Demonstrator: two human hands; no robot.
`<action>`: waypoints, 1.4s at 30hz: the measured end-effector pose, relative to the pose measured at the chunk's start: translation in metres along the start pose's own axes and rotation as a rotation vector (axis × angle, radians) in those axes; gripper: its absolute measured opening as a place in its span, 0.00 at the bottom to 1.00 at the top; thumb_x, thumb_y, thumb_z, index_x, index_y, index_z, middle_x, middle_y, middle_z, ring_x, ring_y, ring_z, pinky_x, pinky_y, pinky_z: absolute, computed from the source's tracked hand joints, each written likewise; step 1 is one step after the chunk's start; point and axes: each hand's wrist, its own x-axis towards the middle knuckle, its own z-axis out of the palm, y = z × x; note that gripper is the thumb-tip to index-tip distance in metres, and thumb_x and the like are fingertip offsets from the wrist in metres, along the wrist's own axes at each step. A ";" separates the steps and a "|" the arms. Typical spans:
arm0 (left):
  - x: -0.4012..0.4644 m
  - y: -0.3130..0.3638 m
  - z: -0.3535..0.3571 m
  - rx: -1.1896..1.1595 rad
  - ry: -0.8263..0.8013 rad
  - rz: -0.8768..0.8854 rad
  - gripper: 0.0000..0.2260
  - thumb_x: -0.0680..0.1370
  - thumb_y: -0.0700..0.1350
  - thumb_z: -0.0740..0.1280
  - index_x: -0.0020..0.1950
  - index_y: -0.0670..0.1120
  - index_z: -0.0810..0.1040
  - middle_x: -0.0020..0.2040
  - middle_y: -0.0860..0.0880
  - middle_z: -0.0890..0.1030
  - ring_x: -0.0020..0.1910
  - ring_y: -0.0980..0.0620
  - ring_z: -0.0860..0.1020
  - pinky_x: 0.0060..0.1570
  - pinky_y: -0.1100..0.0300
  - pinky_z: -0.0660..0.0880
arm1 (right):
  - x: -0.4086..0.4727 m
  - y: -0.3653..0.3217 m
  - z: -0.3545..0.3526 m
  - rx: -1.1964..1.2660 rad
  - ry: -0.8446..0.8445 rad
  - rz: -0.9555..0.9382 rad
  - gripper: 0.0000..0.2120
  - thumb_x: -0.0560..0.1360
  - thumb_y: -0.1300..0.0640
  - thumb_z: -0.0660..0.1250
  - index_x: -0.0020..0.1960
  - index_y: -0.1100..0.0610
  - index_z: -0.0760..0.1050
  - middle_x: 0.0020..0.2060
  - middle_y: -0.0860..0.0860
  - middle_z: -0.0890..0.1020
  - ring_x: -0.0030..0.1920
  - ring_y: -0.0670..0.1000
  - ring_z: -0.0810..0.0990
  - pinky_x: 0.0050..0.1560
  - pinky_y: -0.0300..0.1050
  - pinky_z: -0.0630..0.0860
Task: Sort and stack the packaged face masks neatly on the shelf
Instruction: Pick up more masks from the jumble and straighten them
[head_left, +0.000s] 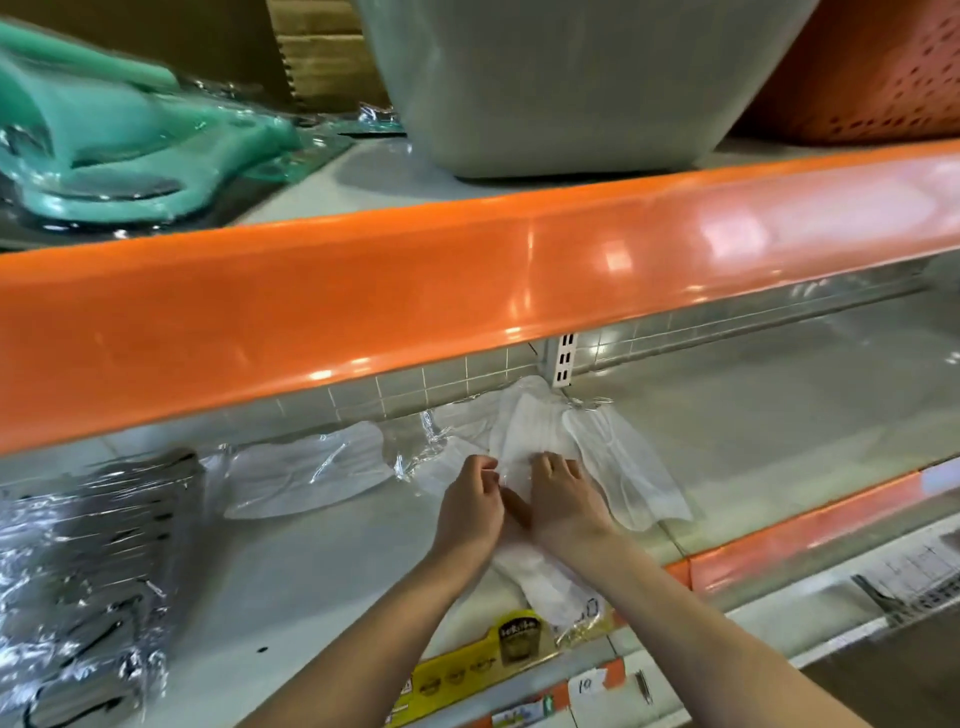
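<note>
Both hands work at the slotted shelf upright (563, 361), the landmark here. Just in front of it lie the loose white mask packs (540, 426), fanned out and overlapping, so they need to be gathered. The left hand (470, 512) has its fingers curled and pinches the clear wrapping of one pack, probably to pull it square. The right hand (563, 501) presses down on the packs with bent fingers, and I judge it grips their edge to keep them from sliding (the film looks slippery). Left of the upright, one white pack (306, 475) lies apart. Farther left of the upright stands the dark mask stack (83, 566), already sorted by colour.
</note>
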 end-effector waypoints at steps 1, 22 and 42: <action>0.000 0.001 0.001 -0.052 0.003 -0.034 0.11 0.82 0.39 0.55 0.61 0.42 0.74 0.55 0.45 0.80 0.54 0.49 0.77 0.48 0.63 0.69 | 0.000 -0.001 0.001 -0.029 -0.017 -0.003 0.32 0.79 0.38 0.54 0.73 0.59 0.57 0.71 0.55 0.64 0.72 0.56 0.61 0.69 0.49 0.62; -0.029 0.030 -0.005 -0.578 -0.031 -0.206 0.08 0.81 0.46 0.62 0.50 0.45 0.80 0.43 0.45 0.84 0.40 0.49 0.83 0.38 0.59 0.78 | -0.004 0.012 -0.010 1.573 0.059 0.081 0.05 0.69 0.67 0.63 0.36 0.60 0.72 0.30 0.57 0.72 0.33 0.55 0.73 0.35 0.48 0.68; -0.035 -0.031 -0.095 0.509 0.314 0.209 0.18 0.71 0.57 0.65 0.56 0.50 0.78 0.47 0.50 0.80 0.47 0.46 0.79 0.45 0.55 0.74 | 0.004 -0.020 -0.005 1.650 -0.152 0.242 0.09 0.75 0.67 0.66 0.36 0.62 0.75 0.30 0.56 0.75 0.29 0.48 0.76 0.31 0.38 0.75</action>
